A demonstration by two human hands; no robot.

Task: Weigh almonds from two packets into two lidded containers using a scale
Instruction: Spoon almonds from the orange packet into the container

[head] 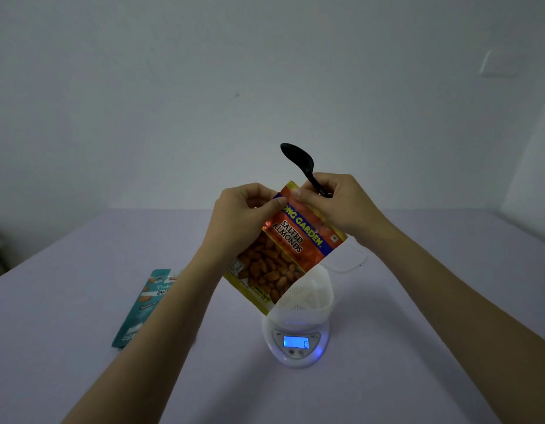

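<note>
Pale table (81, 301) beneath: left hand (246, 209) and right hand (335, 206) pinch the almond packet (283, 252) at its top edge, right also clasping a spoon (298, 163); foil seems light, slippery.

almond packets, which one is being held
The orange salted almonds packet, pinched at its top by the left hand and right hand; the teal packet lies flat on the table, untouched.

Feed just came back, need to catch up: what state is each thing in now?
Orange almond packet: held up, left hand and right hand pinching its top.
Black spoon: gripped in right hand, bowl up.
Scale: on, display lit.
White container: on scale, lid off.
Teal packet: flat on table.
</note>
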